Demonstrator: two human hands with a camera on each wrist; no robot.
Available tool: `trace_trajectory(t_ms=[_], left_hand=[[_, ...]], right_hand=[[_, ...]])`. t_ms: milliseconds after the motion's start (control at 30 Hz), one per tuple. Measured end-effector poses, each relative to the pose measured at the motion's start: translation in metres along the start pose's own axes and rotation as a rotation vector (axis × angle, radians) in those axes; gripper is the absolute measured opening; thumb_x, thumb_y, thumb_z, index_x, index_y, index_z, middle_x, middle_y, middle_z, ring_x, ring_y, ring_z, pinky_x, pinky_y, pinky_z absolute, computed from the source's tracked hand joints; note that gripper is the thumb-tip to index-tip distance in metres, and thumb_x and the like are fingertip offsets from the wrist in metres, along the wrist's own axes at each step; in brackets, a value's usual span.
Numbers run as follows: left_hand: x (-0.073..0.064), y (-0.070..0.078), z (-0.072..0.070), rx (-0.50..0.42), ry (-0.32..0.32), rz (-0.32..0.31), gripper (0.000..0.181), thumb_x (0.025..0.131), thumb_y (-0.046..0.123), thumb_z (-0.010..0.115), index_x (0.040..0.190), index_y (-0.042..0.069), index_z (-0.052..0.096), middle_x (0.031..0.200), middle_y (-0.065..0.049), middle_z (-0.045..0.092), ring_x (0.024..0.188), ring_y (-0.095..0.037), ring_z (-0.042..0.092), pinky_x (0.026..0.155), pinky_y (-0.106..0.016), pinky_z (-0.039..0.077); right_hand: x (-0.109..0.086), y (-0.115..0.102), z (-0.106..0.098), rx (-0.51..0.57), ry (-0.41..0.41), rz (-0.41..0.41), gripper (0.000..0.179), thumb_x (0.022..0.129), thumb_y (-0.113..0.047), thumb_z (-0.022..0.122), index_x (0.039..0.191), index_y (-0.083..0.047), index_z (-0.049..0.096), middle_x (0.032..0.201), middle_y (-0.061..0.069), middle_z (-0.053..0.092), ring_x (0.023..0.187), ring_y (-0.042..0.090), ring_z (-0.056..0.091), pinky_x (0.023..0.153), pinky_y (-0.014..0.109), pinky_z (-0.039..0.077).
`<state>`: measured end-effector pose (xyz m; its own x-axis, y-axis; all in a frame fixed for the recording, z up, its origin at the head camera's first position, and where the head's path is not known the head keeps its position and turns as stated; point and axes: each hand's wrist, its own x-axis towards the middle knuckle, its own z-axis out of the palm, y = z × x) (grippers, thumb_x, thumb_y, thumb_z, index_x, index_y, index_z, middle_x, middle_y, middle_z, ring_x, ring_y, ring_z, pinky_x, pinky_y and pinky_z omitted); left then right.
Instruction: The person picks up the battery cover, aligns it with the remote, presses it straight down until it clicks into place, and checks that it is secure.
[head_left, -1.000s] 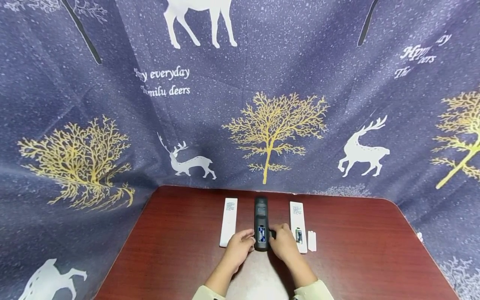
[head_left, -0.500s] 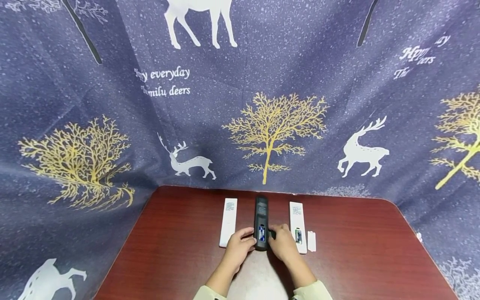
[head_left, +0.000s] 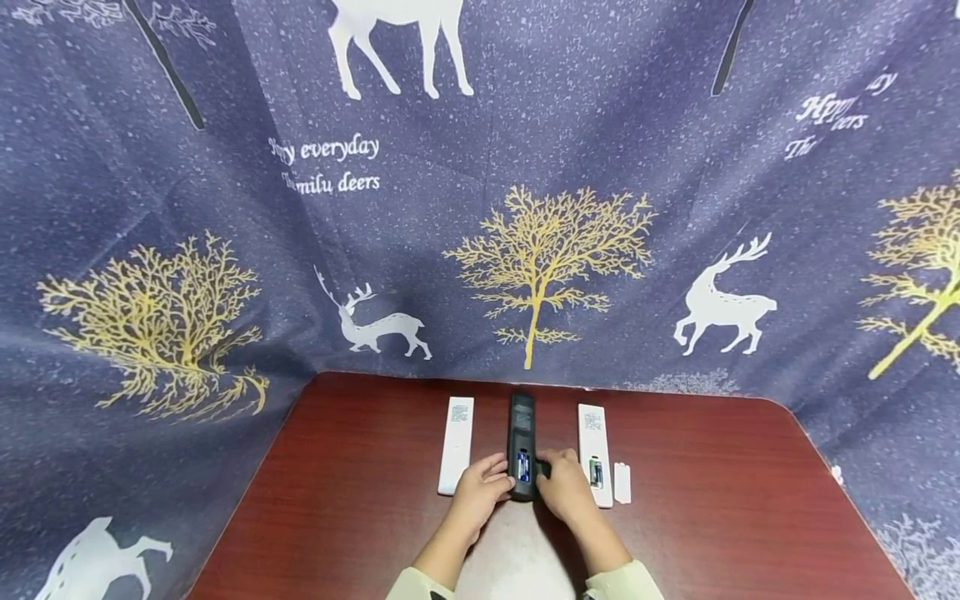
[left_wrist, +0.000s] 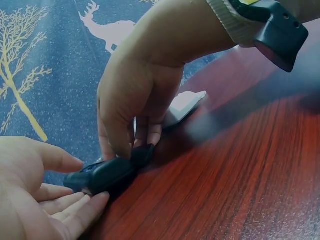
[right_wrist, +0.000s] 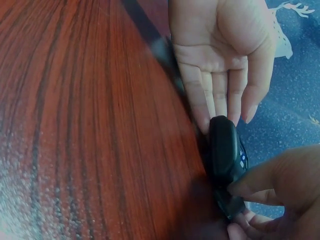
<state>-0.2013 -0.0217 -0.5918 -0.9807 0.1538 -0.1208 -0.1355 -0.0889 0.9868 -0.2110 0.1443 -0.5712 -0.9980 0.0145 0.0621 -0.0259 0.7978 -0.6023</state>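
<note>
Face down on the table lies a black remote control (head_left: pixel 522 425), its battery compartment uncovered and blue batteries (head_left: pixel 523 467) showing inside. My left hand (head_left: pixel 480 487) is at the remote's near left side, its fairly straight fingers and thumb touching the edge. On the other side, my right hand (head_left: pixel 566 485) pinches a small black battery cover (right_wrist: pixel 230 202) between thumb and fingers, right beside the remote's edge. In the left wrist view, the cover (left_wrist: pixel 142 156) sits under the right fingertips, partly hidden by them.
To the left lies a white remote (head_left: pixel 457 442) with its back whole. At the right, another white remote (head_left: pixel 595 437) has an uncovered compartment with batteries, and its white cover (head_left: pixel 622 483) lies beside it. A patterned cloth (head_left: pixel 480 250) hangs behind the red-brown table (head_left: pixel 697 500).
My left thumb has edged slightly further onto the black remote's near left edge. The right hand stays beside the remote with the cover.
</note>
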Motion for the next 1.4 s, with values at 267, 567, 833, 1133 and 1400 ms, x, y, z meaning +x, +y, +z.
trace_trajectory(t_ms=[267,567,833,1133,1400], left_hand=[[0.0001,-0.0007,0.0,0.016,-0.029,0.013,0.058,0.09,0.001,0.063,0.141,-0.02,0.042,0.139,-0.04,0.051,0.124,-0.043,0.06,0.09,-0.041,0.06],[0.0019,-0.003,0.0038,0.026,-0.03,-0.008,0.065,0.086,0.002,0.068,0.143,-0.016,0.043,0.139,-0.039,0.051,0.122,-0.04,0.061,0.091,-0.034,0.06],[0.0009,-0.0029,0.0018,0.037,-0.028,-0.028,0.071,0.084,0.004,0.074,0.146,-0.011,0.044,0.137,-0.034,0.056,0.119,-0.034,0.065,0.09,-0.033,0.06],[0.0009,-0.0031,0.0011,0.076,-0.019,-0.034,0.073,0.082,0.004,0.077,0.146,-0.01,0.044,0.136,-0.032,0.058,0.121,-0.036,0.063,0.095,-0.037,0.058],[-0.0005,-0.0028,0.0005,0.068,-0.031,-0.03,0.073,0.082,0.004,0.077,0.145,-0.011,0.044,0.135,-0.031,0.059,0.122,-0.036,0.063,0.098,-0.038,0.056]], right_hand=[[-0.0001,-0.0019,-0.0013,0.005,0.0,-0.011,0.037,0.081,-0.005,0.07,0.117,0.0,0.071,0.108,0.026,0.063,0.099,0.037,0.066,0.089,0.052,0.054],[-0.0004,-0.001,-0.0001,0.038,-0.011,-0.018,0.037,0.081,-0.002,0.069,0.117,0.003,0.071,0.107,0.026,0.063,0.099,0.036,0.065,0.092,0.052,0.053],[-0.001,0.0001,0.0006,0.038,-0.014,-0.01,0.036,0.081,-0.003,0.069,0.116,0.001,0.071,0.108,0.025,0.06,0.096,0.036,0.065,0.09,0.052,0.054],[-0.0012,0.0017,-0.0019,0.062,-0.016,-0.035,0.034,0.081,-0.002,0.072,0.115,0.001,0.071,0.107,0.025,0.059,0.098,0.036,0.065,0.091,0.053,0.053],[-0.0006,0.0031,-0.0028,0.086,-0.01,-0.036,0.034,0.079,0.0,0.072,0.113,0.001,0.07,0.106,0.025,0.061,0.096,0.034,0.064,0.09,0.052,0.052]])
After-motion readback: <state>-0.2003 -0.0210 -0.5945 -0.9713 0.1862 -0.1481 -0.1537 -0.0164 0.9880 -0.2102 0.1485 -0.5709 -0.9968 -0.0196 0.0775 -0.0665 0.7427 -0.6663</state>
